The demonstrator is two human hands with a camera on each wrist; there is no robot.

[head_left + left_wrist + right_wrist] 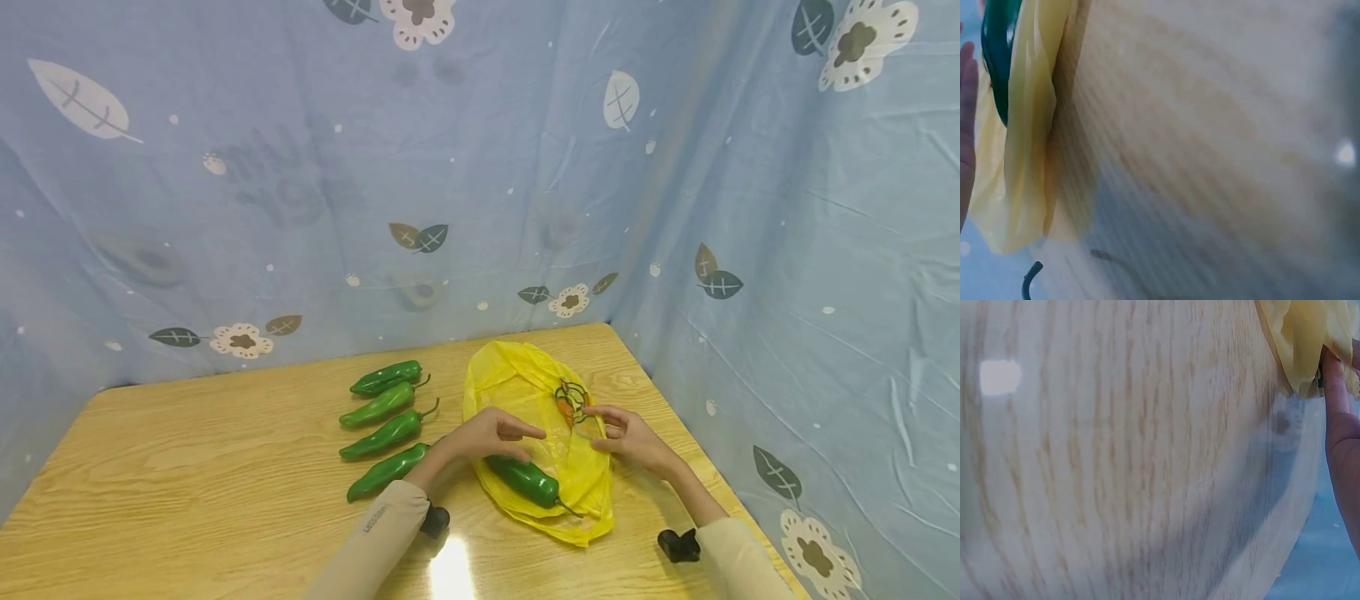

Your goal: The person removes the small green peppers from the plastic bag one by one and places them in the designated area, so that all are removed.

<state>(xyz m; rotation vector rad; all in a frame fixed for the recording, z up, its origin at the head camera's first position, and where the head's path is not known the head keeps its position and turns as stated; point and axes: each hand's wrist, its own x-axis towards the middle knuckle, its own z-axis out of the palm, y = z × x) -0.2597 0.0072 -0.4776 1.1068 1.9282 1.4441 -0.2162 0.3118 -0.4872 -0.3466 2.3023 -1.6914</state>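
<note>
A yellow plastic bag (517, 375) lies spread on the table, its mouth facing up. On its near part rests a long green pepper (528, 481) with a thin stem. My left hand (491, 433) hovers over the bag's left side, just above that pepper, fingers loosely extended and holding nothing. At the right edge of the bag is my right hand (628, 435), its fingers reaching over the rim near an orange and black print (572, 402). In the right wrist view a finger (1335, 387) touches the yellow plastic. The left wrist view shows the pepper (999, 56) against the bag.
Several more green peppers (382, 442) lie in a column left of the bag, the nearest partly behind my left forearm. The wooden table (187, 467) ends at a blue patterned curtain (480, 167) at the back and on the right.
</note>
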